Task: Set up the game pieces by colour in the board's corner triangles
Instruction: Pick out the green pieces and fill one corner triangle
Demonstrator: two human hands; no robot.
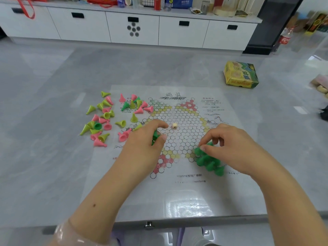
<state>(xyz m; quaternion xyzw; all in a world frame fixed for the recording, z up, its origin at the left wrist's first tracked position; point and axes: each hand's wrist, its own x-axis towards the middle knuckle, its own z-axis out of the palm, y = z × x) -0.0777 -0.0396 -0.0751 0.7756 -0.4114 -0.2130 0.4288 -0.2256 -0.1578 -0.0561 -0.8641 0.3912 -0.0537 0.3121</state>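
Two bare hands work over a paper game board [177, 176] lying flat on a grey worktop [44, 157]. The left hand [142, 144] is curled, its grip closed around dark green cone pieces [155, 134] that peek out between thumb and fingers; it hovers over the board's left side. The right hand [229, 144] pinches the top of one dark green piece at the upper edge of a green cluster [209, 161], which stands packed together in the board's near-right corner triangle. The near-left corner triangle [162, 163], printed pink, holds no pieces. Between the hands, near the board's middle, sits a small cream die [175, 125]. To the left, half on the sheet and half on the bare worktop, lies a loose scatter of pink, yellow-green and a few dark green cones [104, 118], most tipped on their sides. Far right, well apart from the board, rests a yellow and green cardboard box [240, 75]. Beyond the worktop runs a white cabinet [182, 32] with dark handles, cluttered on top.
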